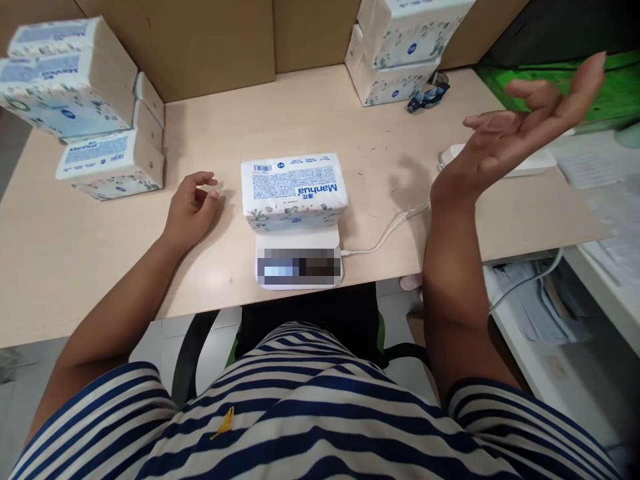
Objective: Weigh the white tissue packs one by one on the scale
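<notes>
A white Manhua tissue pack (295, 187) with blue print lies on a white digital scale (297, 239) near the table's front edge. The scale's display is blurred out. My left hand (193, 207) rests on the table left of the pack, fingers loosely curled and apart, with nothing in them. My right hand (520, 127) is raised in the air to the right, palm turned up and fingers spread, holding nothing. Neither hand touches the pack or the scale. A white cable (383, 237) runs from the scale's right side toward my right wrist.
Stacked tissue packs (110, 160) stand at the left, and more packs (400, 60) at the back right. Beside those lies a dark blue crumpled wrapper (429, 97). A white flat device (530, 162) sits partly behind my right hand. Cardboard (210, 47) walls the table's back.
</notes>
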Demonstrator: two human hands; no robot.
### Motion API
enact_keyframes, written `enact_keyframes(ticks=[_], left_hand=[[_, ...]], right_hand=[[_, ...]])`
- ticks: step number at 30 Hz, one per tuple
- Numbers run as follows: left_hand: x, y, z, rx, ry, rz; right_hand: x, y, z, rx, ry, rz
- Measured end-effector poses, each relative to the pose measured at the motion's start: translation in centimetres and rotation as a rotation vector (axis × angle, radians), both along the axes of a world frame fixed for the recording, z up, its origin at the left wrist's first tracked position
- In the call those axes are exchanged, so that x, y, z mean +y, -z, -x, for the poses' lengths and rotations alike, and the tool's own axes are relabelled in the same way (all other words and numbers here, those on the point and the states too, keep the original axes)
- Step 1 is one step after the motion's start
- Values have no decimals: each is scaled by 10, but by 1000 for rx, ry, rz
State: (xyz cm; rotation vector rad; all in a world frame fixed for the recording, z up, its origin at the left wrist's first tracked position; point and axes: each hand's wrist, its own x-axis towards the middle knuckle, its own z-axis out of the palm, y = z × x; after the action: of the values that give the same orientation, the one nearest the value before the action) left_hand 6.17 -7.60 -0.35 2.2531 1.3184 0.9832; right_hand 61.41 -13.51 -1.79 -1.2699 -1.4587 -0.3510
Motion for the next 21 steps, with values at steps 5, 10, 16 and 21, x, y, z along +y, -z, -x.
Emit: enact_keyframes(ticks=[5,10,16,21], left_hand=[[1,1,-1,-12,6,8],[6,3,-6,-74,-38,49],[6,5,-13,-133,-70,108],[5,4,-15,-161,-64,110]], right_hand=[[1,-7,12,-66,229,-179],[-7,-11,26,-16,113,-184],[-20,-38,74,-143,30,-277],[-43,-75,113,-275,-84,-330]])
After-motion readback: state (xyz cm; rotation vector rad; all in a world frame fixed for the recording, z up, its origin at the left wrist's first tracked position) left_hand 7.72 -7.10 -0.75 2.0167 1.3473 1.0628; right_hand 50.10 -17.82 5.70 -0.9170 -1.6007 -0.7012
